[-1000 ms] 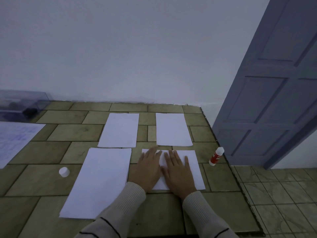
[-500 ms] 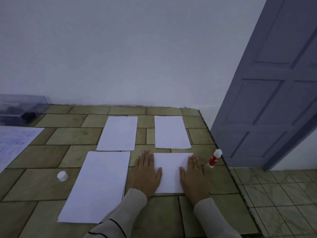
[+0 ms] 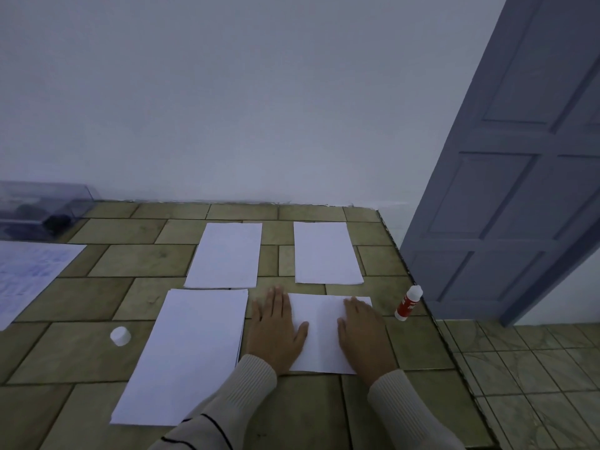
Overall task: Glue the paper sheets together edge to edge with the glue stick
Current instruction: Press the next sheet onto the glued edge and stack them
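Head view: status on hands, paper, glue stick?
Left hand, right hand open, flat on small white paper sheet. Red-and-white glue stick standing right of it. Nothing in the way.

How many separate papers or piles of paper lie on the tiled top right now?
5: far middle sheet; far right sheet; near pile, which may hide more sheets; near sheet under the left hand and right hand; written-on sheet at the left edge.
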